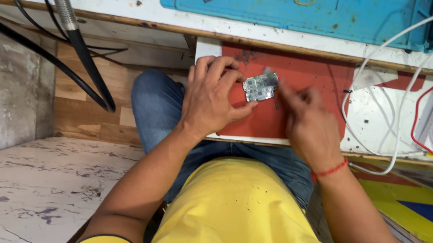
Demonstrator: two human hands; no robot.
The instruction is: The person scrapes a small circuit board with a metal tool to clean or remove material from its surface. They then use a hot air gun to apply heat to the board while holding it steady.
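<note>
My left hand [211, 99] grips a small silver-grey circuit board [260, 86] between thumb and fingers, holding it just above a red mat [317, 76] on a pulled-out shelf. My right hand [308, 122] is blurred, its fingertips at the board's right edge; something thin may be pinched in them, but I cannot tell. A red thread circles my right wrist.
A blue work mat [298, 7] with a yellow rubber band lies on the white bench above. White and red cables [412, 114] loop at the right. Black cables and a flexible metal hose [64, 7] hang at the left. Several small orange-white parts sit far right.
</note>
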